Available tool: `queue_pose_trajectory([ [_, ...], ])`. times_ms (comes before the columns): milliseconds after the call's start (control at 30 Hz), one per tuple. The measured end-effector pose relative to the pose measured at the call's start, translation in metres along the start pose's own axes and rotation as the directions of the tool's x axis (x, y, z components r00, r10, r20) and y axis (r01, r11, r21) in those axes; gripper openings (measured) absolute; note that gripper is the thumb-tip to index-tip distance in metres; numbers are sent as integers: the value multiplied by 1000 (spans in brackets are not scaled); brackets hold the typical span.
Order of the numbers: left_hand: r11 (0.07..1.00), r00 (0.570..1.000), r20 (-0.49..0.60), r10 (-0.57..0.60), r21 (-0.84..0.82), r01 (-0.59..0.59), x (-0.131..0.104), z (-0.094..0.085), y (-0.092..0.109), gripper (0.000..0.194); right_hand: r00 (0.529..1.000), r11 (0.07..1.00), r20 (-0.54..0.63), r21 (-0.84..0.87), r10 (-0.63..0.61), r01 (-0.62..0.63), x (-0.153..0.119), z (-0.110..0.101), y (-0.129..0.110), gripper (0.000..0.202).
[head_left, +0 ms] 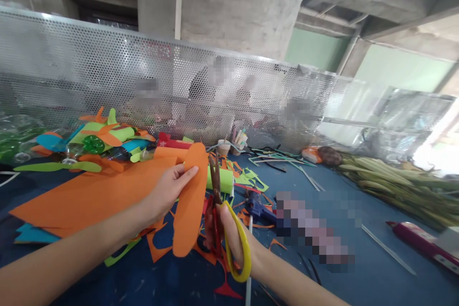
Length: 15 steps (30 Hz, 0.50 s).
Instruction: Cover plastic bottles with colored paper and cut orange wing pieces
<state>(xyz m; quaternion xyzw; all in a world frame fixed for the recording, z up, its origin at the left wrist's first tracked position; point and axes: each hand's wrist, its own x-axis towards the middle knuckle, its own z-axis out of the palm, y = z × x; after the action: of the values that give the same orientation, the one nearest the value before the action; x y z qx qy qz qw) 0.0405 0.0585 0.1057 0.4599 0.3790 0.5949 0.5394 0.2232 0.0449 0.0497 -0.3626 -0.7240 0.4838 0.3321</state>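
My left hand (175, 182) pinches a long orange paper shape (191, 205) with rounded ends, thumb on its face. My right hand (229, 232) is closed on scissors (241, 248) with a yellow handle and a red one. Their dark blades (215, 177) point upward, slightly parted, just right of the orange shape; I cannot tell whether they touch it. Behind the blades lies a lime-green paper roll (220, 180). Large orange paper sheets (103, 196) spread under my left forearm. A blue glue gun (258, 205) rests to the right of the scissors.
Paper-and-bottle planes (96, 136) pile up at the back left. Orange and green scraps (158, 244) litter the table. A perforated metal screen (136, 76) stands behind, with blurred people beyond. Long dry leaves (390, 181) and a purple tube-like package (419, 241) lie at right.
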Motion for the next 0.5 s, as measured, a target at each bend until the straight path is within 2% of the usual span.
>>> queue_pose_trajectory([
  [67, 1000, 1000, 9, -4, 2, 4, -2, 3, 1, 48, 1000, 999, 28, 39, 11, -12, -1, 0, 0, 75],
  [333, 999, 1000, 24, 14, 39, -15, -11, 10, 0, 47, 1000, 1000, -6, -18, -6, 6, -9, 1, -6, 72],
  [400, 998, 1000, 11, 26, 54, -27, -12, 11, -2, 46, 999, 999, -36, -37, -33, 31, -10, 1, -11, 70],
  [500, 996, 999, 0, 39, 82, -39, -14, 13, -2, 46, 989, 987, -66, -97, -135, 128, -11, -1, -20, 67],
])
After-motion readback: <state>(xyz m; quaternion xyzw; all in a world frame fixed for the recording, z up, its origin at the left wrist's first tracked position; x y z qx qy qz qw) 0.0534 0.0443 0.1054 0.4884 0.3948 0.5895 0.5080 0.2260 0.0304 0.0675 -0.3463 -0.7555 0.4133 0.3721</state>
